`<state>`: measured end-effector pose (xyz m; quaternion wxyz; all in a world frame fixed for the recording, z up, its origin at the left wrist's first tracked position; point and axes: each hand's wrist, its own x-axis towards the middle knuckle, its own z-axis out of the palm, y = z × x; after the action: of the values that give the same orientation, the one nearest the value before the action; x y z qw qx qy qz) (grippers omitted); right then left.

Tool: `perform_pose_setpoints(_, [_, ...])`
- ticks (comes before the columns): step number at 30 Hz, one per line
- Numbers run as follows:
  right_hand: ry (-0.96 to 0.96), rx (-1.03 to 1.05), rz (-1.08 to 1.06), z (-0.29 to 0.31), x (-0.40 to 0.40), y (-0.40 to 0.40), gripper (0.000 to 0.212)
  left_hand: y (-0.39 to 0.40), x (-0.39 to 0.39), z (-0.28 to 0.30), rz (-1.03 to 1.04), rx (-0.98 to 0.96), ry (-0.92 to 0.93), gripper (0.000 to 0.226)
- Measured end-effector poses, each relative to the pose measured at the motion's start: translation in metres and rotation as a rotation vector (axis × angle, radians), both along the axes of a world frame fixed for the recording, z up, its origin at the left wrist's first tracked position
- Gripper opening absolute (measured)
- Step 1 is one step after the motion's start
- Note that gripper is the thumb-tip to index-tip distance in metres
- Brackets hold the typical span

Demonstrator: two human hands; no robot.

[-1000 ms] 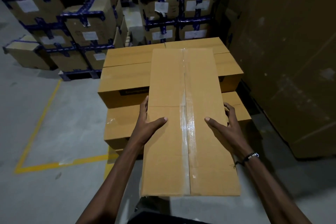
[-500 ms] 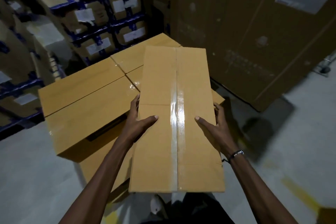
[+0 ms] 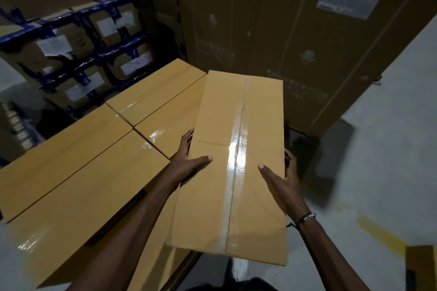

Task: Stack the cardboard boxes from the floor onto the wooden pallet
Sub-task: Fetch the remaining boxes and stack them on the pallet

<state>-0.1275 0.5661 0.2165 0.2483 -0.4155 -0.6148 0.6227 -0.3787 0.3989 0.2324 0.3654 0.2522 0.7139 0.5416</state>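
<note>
Since half a second back, view swung right; the stack now sits left of the carried box. I count one long tan cardboard box with clear tape seam (image 3: 233, 160), gripped by left hand (image 3: 189, 163) and right hand (image 3: 281, 179) on its long sides, thumbs on top, beside four stacked tan cardboard boxes (image 3: 89, 172). One black beaded wristband (image 3: 306, 218).
</note>
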Motion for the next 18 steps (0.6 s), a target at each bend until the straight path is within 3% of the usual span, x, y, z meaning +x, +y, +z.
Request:
perform_pose_setpoints(5, [-0.04, -0.016, -0.109, -0.016, -0.017, 0.016, 0.088, 0.048, -0.037, -0.019, -0.087, -0.05, -0.043, 0.089])
perform_pose_setpoints(12, [-0.089, 0.008, -0.27, -0.041, -0.061, 0.022, 0.08, 0.104, -0.096, -0.046, -0.256, -0.132, -0.004, 0.075])
perform_pose_setpoints(18, [-0.127, -0.036, -0.376, -0.07, -0.105, 0.022, 0.084, 0.136, -0.155, -0.083, -0.417, -0.237, 0.03, 0.079])
